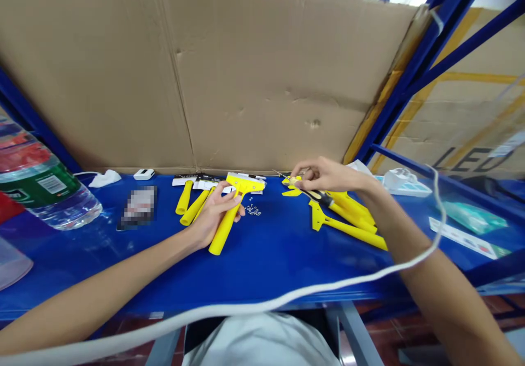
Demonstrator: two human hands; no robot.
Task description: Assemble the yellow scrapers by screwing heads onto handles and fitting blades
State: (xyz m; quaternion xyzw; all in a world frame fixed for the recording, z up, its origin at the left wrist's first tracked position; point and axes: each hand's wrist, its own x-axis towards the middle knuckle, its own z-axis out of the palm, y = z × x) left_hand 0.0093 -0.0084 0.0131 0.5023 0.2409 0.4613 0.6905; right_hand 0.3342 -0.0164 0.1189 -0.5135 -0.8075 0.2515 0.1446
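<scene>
Scraper [228, 222], seemingly mid-assembly, was gripped by left hand [212, 213]; right of it, right hand [322, 174] curled, hold unclear; tightening seemed due.

Head view, forward and down, apparently wide.

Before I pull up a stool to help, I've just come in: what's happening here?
A person's left hand holds a yellow scraper at the blue table. The right hand is at some small yellow parts, with a dark-handled tool by it; whether that is held I can't tell. Small metal-looking bits lie between the hands, and more yellow handles to either side.
</scene>
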